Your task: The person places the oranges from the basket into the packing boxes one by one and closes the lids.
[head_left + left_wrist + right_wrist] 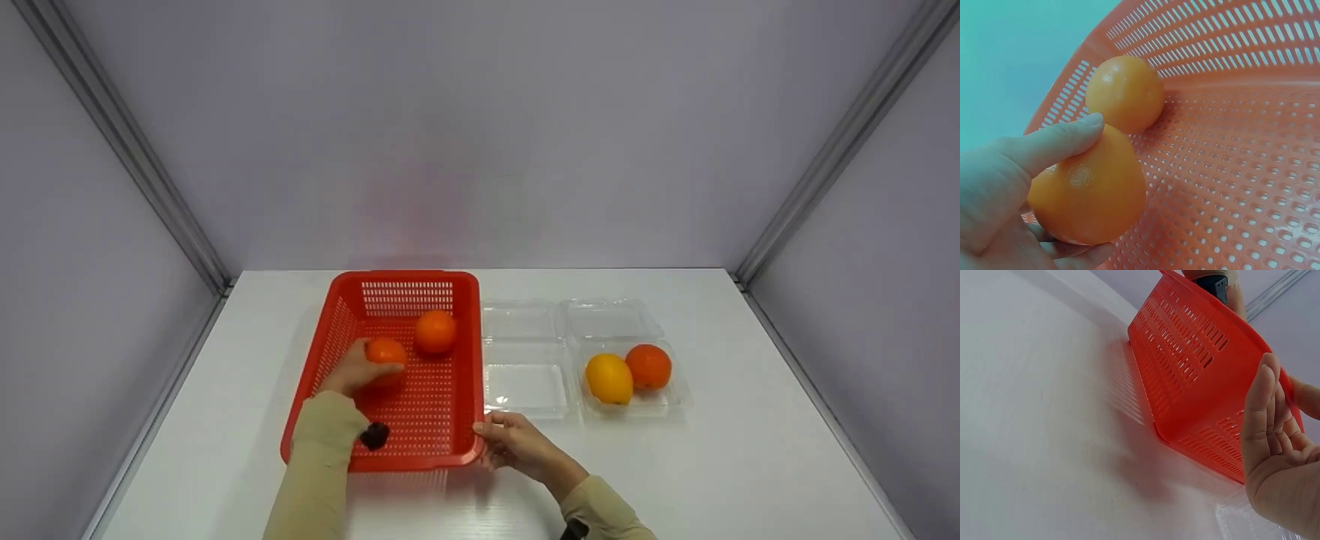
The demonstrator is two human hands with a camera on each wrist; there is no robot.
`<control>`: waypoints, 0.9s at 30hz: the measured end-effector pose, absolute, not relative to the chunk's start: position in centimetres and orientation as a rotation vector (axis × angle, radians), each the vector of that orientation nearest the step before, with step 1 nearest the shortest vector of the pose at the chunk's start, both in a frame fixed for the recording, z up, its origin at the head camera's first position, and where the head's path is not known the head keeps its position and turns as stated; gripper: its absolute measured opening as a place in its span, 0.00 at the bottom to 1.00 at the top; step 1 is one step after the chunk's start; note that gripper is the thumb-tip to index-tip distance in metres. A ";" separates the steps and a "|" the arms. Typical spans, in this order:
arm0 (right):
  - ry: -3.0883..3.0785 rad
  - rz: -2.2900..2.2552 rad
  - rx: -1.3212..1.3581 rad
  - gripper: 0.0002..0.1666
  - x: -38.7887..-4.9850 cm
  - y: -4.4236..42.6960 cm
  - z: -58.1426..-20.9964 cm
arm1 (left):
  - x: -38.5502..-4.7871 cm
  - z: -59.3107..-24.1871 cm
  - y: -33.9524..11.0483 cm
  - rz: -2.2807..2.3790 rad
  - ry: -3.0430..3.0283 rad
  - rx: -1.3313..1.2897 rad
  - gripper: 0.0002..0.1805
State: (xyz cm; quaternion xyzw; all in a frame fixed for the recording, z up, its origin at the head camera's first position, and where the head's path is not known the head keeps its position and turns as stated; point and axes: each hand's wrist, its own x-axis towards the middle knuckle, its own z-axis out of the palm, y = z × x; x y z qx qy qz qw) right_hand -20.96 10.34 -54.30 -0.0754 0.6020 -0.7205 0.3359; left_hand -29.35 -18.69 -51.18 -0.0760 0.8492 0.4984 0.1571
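Inside the red plastic basket (480, 360), my left hand (358, 369) grips an orange (387, 352), with the thumb on one side and fingers curled under the other. The left wrist view shows the held orange (1092, 191) close up. A second orange (436, 331) lies on the basket floor near its far right part. My right hand (521, 448) pinches the basket's near right corner by the rim, thumb on top and fingers outside. In the right wrist view, the fingers of my right hand (1280, 455) lie against the basket's outer wall (1207, 394).
Two clear plastic containers with lids folded back stand right of the basket. The nearer one (525, 386) is partly behind the basket edge. The farther right one (667, 405) holds a yellow-orange fruit (609, 379) and an orange (649, 367). Walls enclose the white table (750, 450).
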 end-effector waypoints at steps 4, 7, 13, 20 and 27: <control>1.575 -1.881 -0.185 0.12 -20.9 10.3 -54.2 | -29.6 -51.2 -18.7 1.440 2.430 -0.204 0.48; 1.571 -1.881 -0.180 0.12 -20.9 10.3 -54.2 | -29.7 -51.1 -18.6 1.447 2.431 -0.198 0.50; 1.560 -1.882 -0.189 0.12 -20.9 10.4 -54.3 | -29.6 -50.5 -18.4 1.475 2.429 -0.190 0.49; 1.562 -1.882 -0.206 0.12 -20.9 10.4 -54.2 | -29.6 -49.8 -18.1 1.471 2.460 -0.130 0.47; 1.570 -1.877 -0.204 0.12 -20.9 10.3 -54.2 | -29.5 -49.3 -18.0 1.563 2.357 -0.157 0.48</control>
